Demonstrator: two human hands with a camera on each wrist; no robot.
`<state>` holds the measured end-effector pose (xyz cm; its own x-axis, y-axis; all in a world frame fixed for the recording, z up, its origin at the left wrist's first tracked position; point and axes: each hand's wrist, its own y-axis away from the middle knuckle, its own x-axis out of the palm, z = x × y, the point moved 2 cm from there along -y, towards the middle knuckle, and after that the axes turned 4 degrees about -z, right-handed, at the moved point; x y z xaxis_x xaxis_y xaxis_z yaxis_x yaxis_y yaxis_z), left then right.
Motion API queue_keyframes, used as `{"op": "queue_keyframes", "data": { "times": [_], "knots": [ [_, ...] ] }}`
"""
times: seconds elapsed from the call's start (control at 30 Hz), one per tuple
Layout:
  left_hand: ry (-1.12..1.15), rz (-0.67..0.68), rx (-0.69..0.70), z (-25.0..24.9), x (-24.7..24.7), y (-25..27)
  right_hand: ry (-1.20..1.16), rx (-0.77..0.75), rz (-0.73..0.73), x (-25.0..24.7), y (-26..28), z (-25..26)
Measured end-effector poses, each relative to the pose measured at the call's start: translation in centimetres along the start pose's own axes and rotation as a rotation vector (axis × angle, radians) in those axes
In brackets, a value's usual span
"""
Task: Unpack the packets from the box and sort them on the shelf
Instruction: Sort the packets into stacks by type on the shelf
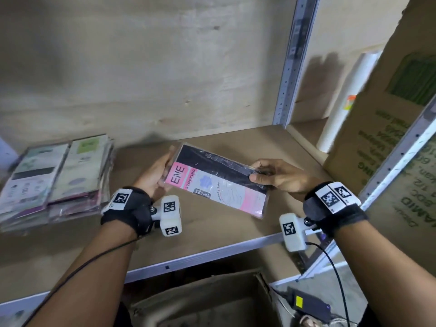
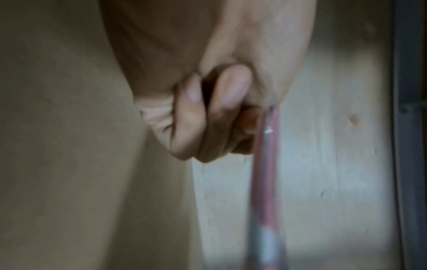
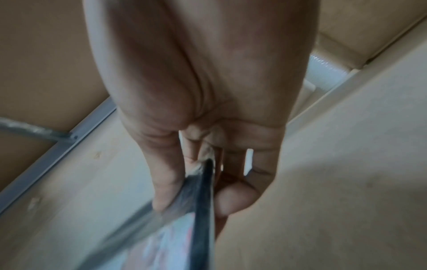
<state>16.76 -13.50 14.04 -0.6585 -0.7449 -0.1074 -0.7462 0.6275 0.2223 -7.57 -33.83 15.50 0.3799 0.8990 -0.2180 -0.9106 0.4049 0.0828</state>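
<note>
Above the brown wooden shelf board [image 1: 212, 234], you hold a flat pink-and-black plastic-wrapped stocking packet [image 1: 218, 185] by its two short ends: your left hand [image 1: 153, 178] pinches one, your right hand [image 1: 278, 177] the other. Its long axis runs left to right; the stacked packets [image 1: 56, 180] lie nearer your left hand.

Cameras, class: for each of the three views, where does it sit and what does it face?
Head: on the head, looking down at the shelf; both forearms show.
Left wrist: along the left hand toward the plywood back.
Right wrist: along the right hand over the shelf.
Shared: all show the stocking packet.
</note>
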Motion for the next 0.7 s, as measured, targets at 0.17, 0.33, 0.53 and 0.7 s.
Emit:
{"op": "queue_keyframes", "data": {
  "times": [0.17,0.33,0.53,0.7],
  "knots": [
    [0.411,-0.161,-0.095,1.3,-0.2,0.5,-0.071,0.103,-0.077,-0.7,0.7,-0.7],
    [0.338,-0.027,-0.098,1.1,2.5,2.5,-0.284,0.194,-0.181,0.3,0.1,-1.0],
    [0.171,0.202,-0.131,2.2,7.0,5.1,-0.451,0.245,-0.243,3.7,-0.9,-0.8],
    [0.044,0.113,-0.066,2.1,7.0,5.1,-0.084,0.320,-0.277,4.4,-1.5,-1.0]
  ]
}}
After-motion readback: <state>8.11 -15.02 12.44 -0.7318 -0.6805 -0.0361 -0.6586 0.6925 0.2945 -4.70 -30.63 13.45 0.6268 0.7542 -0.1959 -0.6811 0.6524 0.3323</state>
